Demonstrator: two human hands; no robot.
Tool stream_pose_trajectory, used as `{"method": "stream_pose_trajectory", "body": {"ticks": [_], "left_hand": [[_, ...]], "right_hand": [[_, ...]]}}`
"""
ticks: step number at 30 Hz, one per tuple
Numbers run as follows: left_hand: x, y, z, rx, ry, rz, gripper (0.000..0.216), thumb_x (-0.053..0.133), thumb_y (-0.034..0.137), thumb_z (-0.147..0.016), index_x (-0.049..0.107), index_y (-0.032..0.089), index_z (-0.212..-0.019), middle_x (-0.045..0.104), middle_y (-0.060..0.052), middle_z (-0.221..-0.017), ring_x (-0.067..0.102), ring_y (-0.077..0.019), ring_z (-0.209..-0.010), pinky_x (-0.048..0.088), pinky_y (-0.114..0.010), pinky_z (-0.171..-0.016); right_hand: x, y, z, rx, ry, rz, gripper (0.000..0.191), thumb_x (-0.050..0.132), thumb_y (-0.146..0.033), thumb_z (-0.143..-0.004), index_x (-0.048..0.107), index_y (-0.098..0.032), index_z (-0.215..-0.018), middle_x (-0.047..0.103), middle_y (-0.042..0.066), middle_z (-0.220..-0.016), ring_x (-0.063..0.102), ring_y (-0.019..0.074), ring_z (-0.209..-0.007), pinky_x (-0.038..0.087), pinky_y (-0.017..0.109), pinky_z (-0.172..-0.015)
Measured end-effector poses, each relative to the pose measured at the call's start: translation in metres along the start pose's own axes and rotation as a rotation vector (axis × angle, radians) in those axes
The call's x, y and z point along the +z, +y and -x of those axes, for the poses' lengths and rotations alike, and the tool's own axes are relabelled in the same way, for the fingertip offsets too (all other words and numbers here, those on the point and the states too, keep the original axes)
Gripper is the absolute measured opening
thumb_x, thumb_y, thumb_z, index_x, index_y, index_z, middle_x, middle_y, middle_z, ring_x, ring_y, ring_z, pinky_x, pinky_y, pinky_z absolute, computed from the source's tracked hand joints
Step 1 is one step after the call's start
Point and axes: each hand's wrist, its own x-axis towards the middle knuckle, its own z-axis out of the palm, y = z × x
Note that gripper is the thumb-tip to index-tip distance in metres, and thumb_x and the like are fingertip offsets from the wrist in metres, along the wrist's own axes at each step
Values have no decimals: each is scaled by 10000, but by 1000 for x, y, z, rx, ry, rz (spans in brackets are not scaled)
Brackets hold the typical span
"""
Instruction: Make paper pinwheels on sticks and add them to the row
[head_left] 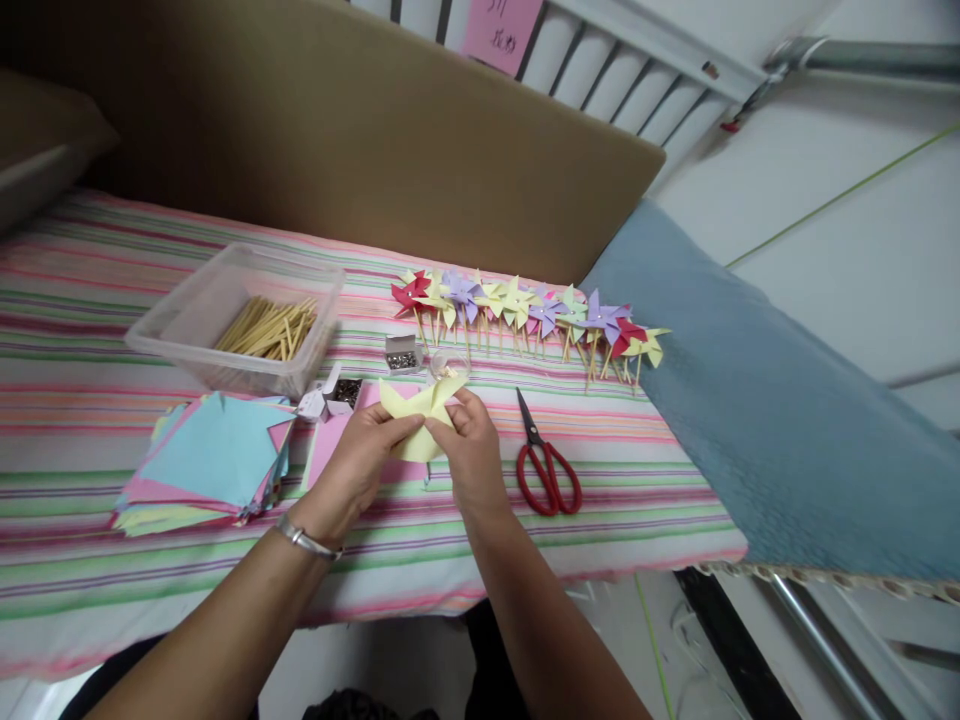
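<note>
A yellow paper pinwheel blank (412,445), its corners partly folded in, is held above the table between both hands. My left hand (364,455) pinches its left side, thumb on top. My right hand (474,452) grips the right side, thumb near the middle of the sheet. Beneath it lies pink paper (330,450). Just beyond the hands are a small open box of dark pins (345,393), a box of silvery pins (403,358) and a round clear dish (451,366). Red-handled scissors (547,470) rest to the right.
At the left, a stack of coloured paper squares (214,455) lies before a clear plastic tub (300,375) of wooden sticks (270,328). A row of finished pinwheels (517,300) lies along the back right. A brown board (337,140) stands behind the striped tablecloth (630,530).
</note>
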Motion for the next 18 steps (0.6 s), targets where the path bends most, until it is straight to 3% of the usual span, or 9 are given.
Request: {"method": "stream_pose_trajectory", "body": {"ticks": [7, 13, 18], "left_hand": [[0, -2, -1, 18, 26, -62, 244, 772, 213, -573, 714, 122, -792, 727, -55, -776, 641, -149, -659, 489, -263, -660], [-3, 3, -3, 14, 78, -101, 240, 768, 206, -549, 701, 129, -767, 716, -29, -725, 626, -148, -616, 477, -264, -626], [-11, 20, -5, 35, 129, -71, 172, 750, 186, -533, 668, 137, -676, 665, 6, -594, 574, -120, -534, 435, -237, -556]], "right_hand": [[-1, 2, -1, 31, 30, -1, 527, 683, -213, -625, 507, -191, -1121, 690, 64, -960, 671, 210, -829, 528, 298, -685], [-1, -2, 0, 47, -25, 8, 482, 673, -218, -652, 526, -207, -1110, 686, 24, -851, 659, 174, -710, 516, 270, -617], [-6, -4, 0, -64, -86, 163, 447, 632, -234, -725, 536, -209, -1161, 684, 22, -819, 659, 172, -738, 537, 304, -690]]}}
